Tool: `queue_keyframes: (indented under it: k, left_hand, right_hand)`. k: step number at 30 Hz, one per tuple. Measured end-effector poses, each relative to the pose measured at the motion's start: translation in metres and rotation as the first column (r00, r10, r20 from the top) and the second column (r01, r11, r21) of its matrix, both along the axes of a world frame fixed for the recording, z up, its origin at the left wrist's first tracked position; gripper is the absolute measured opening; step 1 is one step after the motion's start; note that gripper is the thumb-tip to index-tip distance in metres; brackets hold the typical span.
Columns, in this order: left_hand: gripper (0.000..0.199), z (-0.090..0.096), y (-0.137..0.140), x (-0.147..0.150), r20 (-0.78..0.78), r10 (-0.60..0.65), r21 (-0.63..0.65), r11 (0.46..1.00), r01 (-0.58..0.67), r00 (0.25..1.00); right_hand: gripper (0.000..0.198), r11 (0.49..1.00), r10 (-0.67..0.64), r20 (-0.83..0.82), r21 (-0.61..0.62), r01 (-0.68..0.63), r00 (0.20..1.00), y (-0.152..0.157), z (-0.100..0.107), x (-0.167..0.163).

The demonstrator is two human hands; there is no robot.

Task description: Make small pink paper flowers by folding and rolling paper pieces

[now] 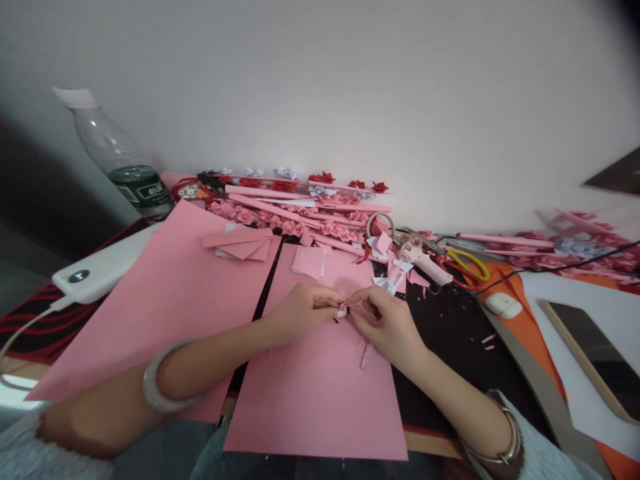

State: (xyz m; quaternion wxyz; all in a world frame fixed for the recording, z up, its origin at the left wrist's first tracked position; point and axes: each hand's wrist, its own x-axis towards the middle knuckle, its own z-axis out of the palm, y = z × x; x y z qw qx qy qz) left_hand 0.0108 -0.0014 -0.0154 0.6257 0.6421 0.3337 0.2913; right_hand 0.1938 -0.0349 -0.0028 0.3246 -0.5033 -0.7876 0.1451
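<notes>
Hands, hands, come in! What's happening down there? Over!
Left hand, right hand: both pinching small folded pink paper. Pink sheet beneath. Paper squares beyond, touching neither hand.

Left hand (295, 315) and right hand (390, 325) close together, fingertips almost meeting
Left forearm (225, 360) slants in from the lower left, right forearm (447, 393) from the lower right; both hands pinch finger against thumb; the right hand's other fingers curl inward.

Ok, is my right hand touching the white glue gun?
Apart. The head view shows the white glue gun lying beyond your right hand, with dark surface visible between them.
</notes>
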Motion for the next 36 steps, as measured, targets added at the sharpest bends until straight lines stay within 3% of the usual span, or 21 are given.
queue_keyframes:
  k: [21, 32, 36]
  left_hand:
    - [0.017, 0.0063, 0.0000, 0.0014, -0.072, 0.014, 0.034, 0.999, -0.012, 0.997]
    - [0.015, 0.0067, 0.0005, 0.0017, -0.044, 0.026, -0.001, 1.000, -0.026, 0.999]
    - [0.016, 0.0081, 0.0032, 0.0024, -0.043, 0.053, -0.068, 0.996, -0.056, 0.998]
  right_hand:
    - [0.012, 0.999, -0.007, 0.025, 0.032, 0.007, 1.000, -0.0007, -0.0026, 0.0005]
    - [0.013, 1.000, 0.005, 0.008, 0.030, -0.005, 1.000, 0.0001, -0.0012, 0.0005]
    - [0.019, 0.999, 0.038, -0.004, 0.013, -0.038, 0.999, 0.0005, 0.0014, 0.0014]
